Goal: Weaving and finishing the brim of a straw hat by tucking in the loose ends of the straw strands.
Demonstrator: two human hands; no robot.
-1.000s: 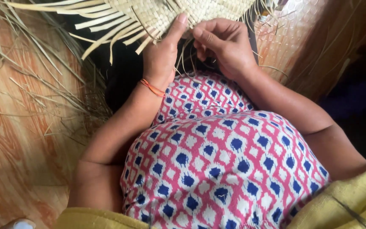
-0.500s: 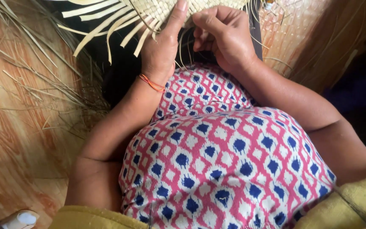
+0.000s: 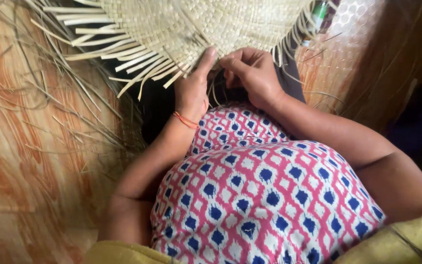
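The right hand (image 3: 252,73) pinches a loose strip at the edge of a woven straw mat (image 3: 196,24), fingers curled closed on it. The left hand (image 3: 194,90) presses its thumb flat on the weave to steady it. The mat lies beyond the knees on the floor (image 3: 25,146), loose ends fanning left.

Woven mat (image 3: 196,24): pale straw beige, fine checker weave, loose strips (image 3: 123,54) at its edge lighter cream. Dress (image 3: 260,195): pink and white lattice pattern with dark blue diamond blots in the cells. Wrist thread (image 3: 185,120) on left hand (image 3: 191,93): orange-red. Floor (image 3: 30,171): orange-brown wood grain print with pale streaks, scattered thin straw-coloured fibres (image 3: 64,112) on it. Cloth (image 3: 123,254) at bottom edge: mustard yellow. Cloth (image 3: 162,105) under the mat: black. Small bottle (image 3: 320,11) top right: green with red.
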